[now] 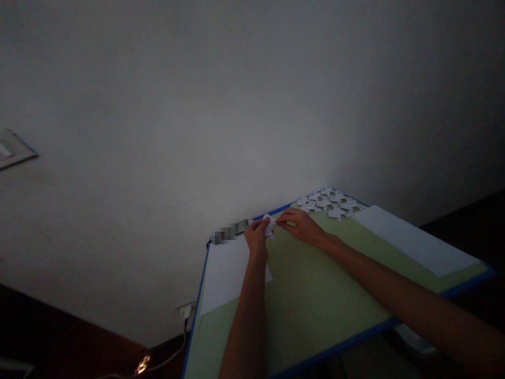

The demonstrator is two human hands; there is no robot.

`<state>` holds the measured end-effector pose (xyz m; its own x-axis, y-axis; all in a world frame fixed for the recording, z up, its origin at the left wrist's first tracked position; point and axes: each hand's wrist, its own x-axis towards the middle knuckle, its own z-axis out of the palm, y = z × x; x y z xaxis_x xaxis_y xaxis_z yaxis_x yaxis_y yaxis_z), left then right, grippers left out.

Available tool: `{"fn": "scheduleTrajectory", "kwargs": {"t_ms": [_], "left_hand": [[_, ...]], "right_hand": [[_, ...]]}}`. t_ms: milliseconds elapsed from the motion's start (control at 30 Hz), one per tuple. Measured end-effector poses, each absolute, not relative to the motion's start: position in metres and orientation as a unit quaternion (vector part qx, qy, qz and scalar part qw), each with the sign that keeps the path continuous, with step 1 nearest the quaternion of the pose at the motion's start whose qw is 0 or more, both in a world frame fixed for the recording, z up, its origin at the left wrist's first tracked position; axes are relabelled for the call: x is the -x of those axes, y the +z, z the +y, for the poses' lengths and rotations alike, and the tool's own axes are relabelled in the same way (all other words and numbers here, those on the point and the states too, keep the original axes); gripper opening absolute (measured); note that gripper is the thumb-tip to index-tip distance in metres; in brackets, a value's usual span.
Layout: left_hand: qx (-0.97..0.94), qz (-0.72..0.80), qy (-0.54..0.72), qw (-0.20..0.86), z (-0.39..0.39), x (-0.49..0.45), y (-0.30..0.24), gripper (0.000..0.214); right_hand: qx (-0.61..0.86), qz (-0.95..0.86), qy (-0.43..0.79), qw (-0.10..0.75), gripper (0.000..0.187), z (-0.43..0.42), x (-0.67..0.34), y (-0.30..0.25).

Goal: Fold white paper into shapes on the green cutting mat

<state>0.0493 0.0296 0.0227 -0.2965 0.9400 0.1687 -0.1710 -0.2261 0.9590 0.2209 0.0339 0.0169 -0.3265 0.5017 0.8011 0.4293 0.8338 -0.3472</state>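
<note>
A small folded piece of white paper (270, 226) is held up over the far part of the table. My left hand (256, 236) pinches it from the left, thumb against the paper. At its right edge, the closed fingertips of my right hand (303, 226) grip the same piece. The exact folds are too small and dim to make out. White paper sheets (226, 273) lie flat under and beside my left forearm. Beyond my right hand, several pointed white paper shapes (337, 212) are spread near the far right corner.
The green tabletop (315, 295) has a blue edge and stands against a grey wall (244, 116). A large white sheet (418, 242) lies on the right. A dark flat object (241, 227) rests at the back edge. A plug (185, 312) with a white cable is at the lower left.
</note>
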Motion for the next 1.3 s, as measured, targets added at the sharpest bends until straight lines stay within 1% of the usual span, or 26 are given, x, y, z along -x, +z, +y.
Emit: {"fn": "scheduleTrajectory", "kwargs": {"t_ms": [333, 567, 767, 867, 967, 1000, 1033, 1133, 1167, 1200, 1300], "left_hand": [[-0.421, 0.459, 0.668, 0.409, 0.029, -0.05, 0.023, 0.037], [-0.432, 0.459, 0.662, 0.406, 0.029, -0.049, 0.024, 0.032], [-0.43, 0.461, 0.66, 0.409, 0.028, -0.05, 0.025, 0.034], [-0.427, 0.462, 0.661, 0.409, 0.029, -0.051, 0.024, 0.035], [-0.422, 0.455, 0.665, 0.415, 0.029, -0.052, 0.025, 0.037], [-0.42, 0.452, 0.667, 0.418, 0.029, -0.052, 0.025, 0.038], [-0.418, 0.449, 0.669, 0.42, 0.029, -0.052, 0.025, 0.039], [-0.411, 0.439, 0.676, 0.427, 0.028, -0.052, 0.027, 0.04], [-0.41, 0.434, 0.676, 0.431, 0.028, -0.053, 0.028, 0.041], [-0.408, 0.43, 0.677, 0.437, 0.027, -0.054, 0.028, 0.042], [-0.412, 0.42, 0.673, 0.449, 0.025, -0.056, 0.03, 0.045]], "right_hand": [[0.285, -0.82, 0.022, 0.496, 0.014, 0.034, -0.22, 0.016], [0.285, -0.819, 0.021, 0.497, 0.016, 0.037, -0.219, 0.013], [0.28, -0.821, 0.03, 0.497, 0.016, 0.037, -0.22, 0.013], [0.292, -0.811, 0.049, 0.504, 0.015, 0.036, -0.219, 0.015], [0.311, -0.781, 0.106, 0.531, 0.012, 0.035, -0.218, 0.016], [0.322, -0.764, 0.13, 0.544, 0.014, 0.036, -0.217, 0.016], [0.335, -0.744, 0.157, 0.557, 0.021, 0.037, -0.216, 0.015], [0.372, -0.672, 0.256, 0.587, 0.054, 0.041, -0.213, 0.012], [0.38, -0.651, 0.293, 0.589, 0.06, 0.043, -0.213, 0.012], [0.385, -0.633, 0.326, 0.588, 0.063, 0.044, -0.212, 0.011], [0.396, -0.595, 0.385, 0.584, 0.058, 0.047, -0.212, 0.012]]}}
